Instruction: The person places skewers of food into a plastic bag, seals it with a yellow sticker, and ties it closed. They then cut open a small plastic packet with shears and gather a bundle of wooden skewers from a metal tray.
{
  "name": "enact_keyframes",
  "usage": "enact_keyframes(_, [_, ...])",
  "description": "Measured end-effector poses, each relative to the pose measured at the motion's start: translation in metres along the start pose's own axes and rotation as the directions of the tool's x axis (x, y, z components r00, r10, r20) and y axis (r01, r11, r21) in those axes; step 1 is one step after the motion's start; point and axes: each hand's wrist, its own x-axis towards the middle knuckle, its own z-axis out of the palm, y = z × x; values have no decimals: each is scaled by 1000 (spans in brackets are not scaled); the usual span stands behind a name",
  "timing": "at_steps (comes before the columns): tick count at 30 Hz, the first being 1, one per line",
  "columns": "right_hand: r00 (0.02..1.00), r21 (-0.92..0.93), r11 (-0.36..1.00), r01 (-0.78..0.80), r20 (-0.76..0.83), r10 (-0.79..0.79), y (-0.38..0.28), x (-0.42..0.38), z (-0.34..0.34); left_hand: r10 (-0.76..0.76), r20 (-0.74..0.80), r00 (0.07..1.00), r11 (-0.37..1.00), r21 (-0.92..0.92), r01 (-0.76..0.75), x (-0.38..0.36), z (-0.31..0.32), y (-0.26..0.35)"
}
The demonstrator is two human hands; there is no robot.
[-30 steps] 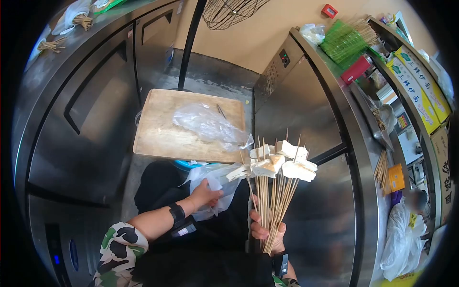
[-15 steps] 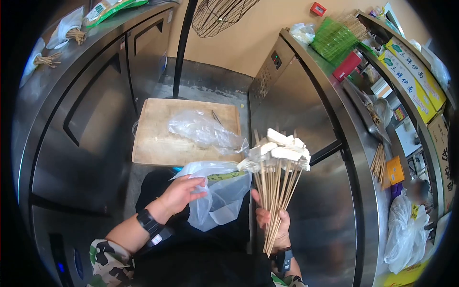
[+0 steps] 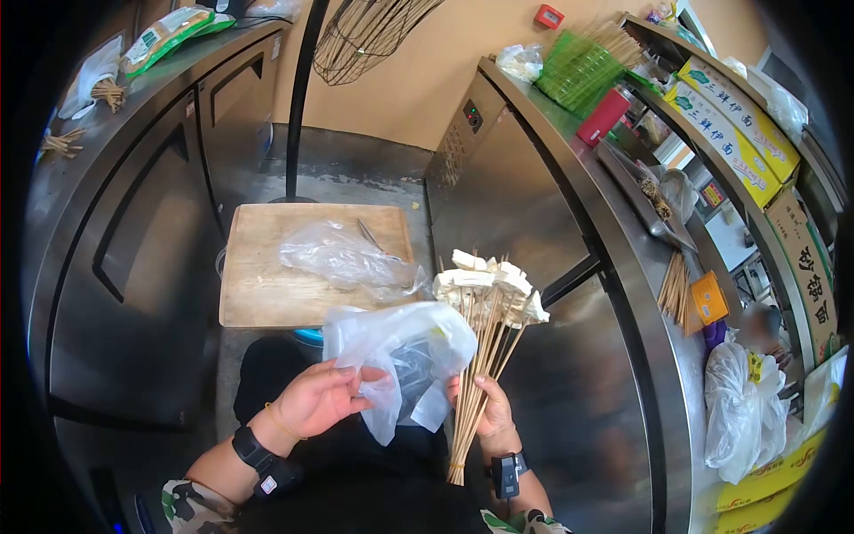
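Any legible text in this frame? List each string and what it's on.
"三鲜伊面", printed on the yellow boxes on the upper right shelf; it appears more than once.
"面", last large character on the brown carton at far right; the characters above it are too distorted to read with confidence.
Print on the green-and-white packet on the left counter: too small to read.
Red print on the yellow box at lower right: blurred.

A plastic bag is held by the left hand; skewers are gripped beside it by the right hand.
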Motion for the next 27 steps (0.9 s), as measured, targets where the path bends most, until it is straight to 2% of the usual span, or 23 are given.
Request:
enact_keyframes(1, [1000, -48, 999, -10, -5, 10, -2, 2, -2, -8, 29, 1000, 1000, 16, 8, -3, -3, 2])
enact_keyframes(4, [1000, -280, 960, 26, 6, -25, -10, 4, 9, 172, 171, 970, 982, -110, -155, -11, -16, 12])
enact_keyframes(5, [999, -367, 929, 54, 17, -51, -12, 2, 17, 216, 143, 966, 972, -129, -199, -17, -14, 22])
enact_keyframes(6, [994, -466, 879, 98, 0, -111, -13, -1, 29, 288, -68, 955, 956, -32, -290, -24, -3, 35])
enact_keyframes(7, [988, -519, 842, 147, 46, -145, -18, -3, 35, 366, -262, 893, 931, 83, -357, -28, 6, 45])
enact_keyframes(9, [984, -664, 729, 165, 64, -165, -32, -6, 42, 489, -206, 848, 868, 213, -449, -42, -29, 61])
enact_keyframes(11, [960, -617, 737, 276, 210, -183, -40, -8, 53, 511, -233, 827, 780, 532, -331, -59, -35, 73])
enact_keyframes(12, [945, -609, 723, 326, 240, -223, -43, -12, 61, 548, -187, 815, 681, 666, -305, -62, -28, 75])
enact_keyframes(14, [913, -621, 670, 406, 248, -323, -54, -21, 90, 678, -56, 733, 264, 949, -172, -67, -12, 92])
enact_keyframes(15, [871, -636, 598, 488, 307, -383, -58, -33, 118, 800, 149, 582, -52, 982, -180, -62, -22, 103])
enact_keyframes(16, [839, -617, 569, 544, 372, -398, -64, -42, 134, 823, 270, 500, -223, 963, -152, -60, -20, 109])
enact_keyframes(17, [795, -611, 509, 606, 454, -402, -67, -50, 152, 791, 364, 491, -347, 929, -128, -55, -15, 112])
enact_keyframes(18, [765, -575, 507, 642, 437, -473, -66, -61, 178, 726, 439, 530, -453, 884, -113, -50, -6, 115])
enact_keyframes(19, [725, -603, 418, 680, 469, -504, -67, -69, 188, 624, 471, 623, -516, 847, -123, -46, -2, 110])
enact_keyframes(21, [651, -641, 238, 729, 543, -531, -70, -77, 198, 293, 436, 851, -602, 776, -190, -36, -5, 89])
enact_keyframes(22, [715, -772, 116, 625, 507, -482, -74, -82, 197, 74, 356, 932, -628, 742, -233, -32, -14, 74])
enact_keyframes(23, [707, -772, 106, 627, 506, -494, -67, -79, 187, -139, 246, 959, -658, 701, -275, -28, -27, 56])
enact_keyframes(24, [699, -773, 96, 628, 505, -506, -60, -77, 176, -310, 139, 941, -671, 669, -320, -26, -42, 39])
enact_keyframes(25, [645, -747, 68, 661, 520, -561, -48, -74, 166, -389, 80, 918, -659, 671, -338, -29, -52, 24])
enact_keyframes(26, [812, -783, 308, 540, 389, -434, -47, -77, 153, -401, 74, 913, -607, 725, -326, -33, -53, 17])
enact_keyframes(27, [809, -844, 219, 490, 346, -476, -47, -75, 131, -372, 88, 924, -507, 815, -281, -39, -53, 15])
